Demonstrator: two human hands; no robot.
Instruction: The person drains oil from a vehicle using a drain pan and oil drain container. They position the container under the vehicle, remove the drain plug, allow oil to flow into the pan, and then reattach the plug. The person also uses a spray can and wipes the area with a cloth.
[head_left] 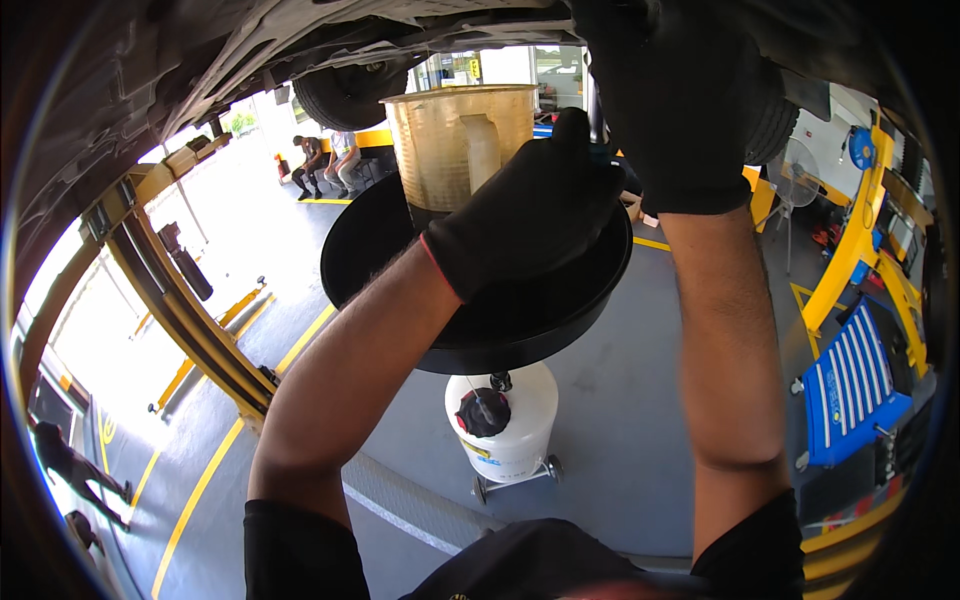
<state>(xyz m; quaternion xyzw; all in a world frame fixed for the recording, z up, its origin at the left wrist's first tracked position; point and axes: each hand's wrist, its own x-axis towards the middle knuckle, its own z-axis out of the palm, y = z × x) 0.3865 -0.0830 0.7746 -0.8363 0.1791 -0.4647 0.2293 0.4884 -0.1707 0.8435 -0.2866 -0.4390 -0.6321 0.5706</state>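
Observation:
Both my hands wear black gloves and are raised under a car's dark underbody [240, 50]. My left hand [535, 215] is closed around the lower end of a tool with a shiny metal shaft [596, 105]. Its thumb points up along the shaft. Higher up, beside that shaft, my right hand [675, 120] reaches to the underbody; its fingers are lost in shadow. Behind my left hand, a yellowed translucent measuring jug [435, 135] with dark liquid at its bottom stands over a wide black drain pan [510, 345]. Below the pan is a white wheeled tank [530, 415] with a black cap.
A yellow lift post [185, 310] rises at left, another yellow lift part [860, 230] at right. A blue tool cart [855, 385] and a standing fan [797, 175] are on the right. Two people [325, 160] sit far back; another person [80, 465] is at far left.

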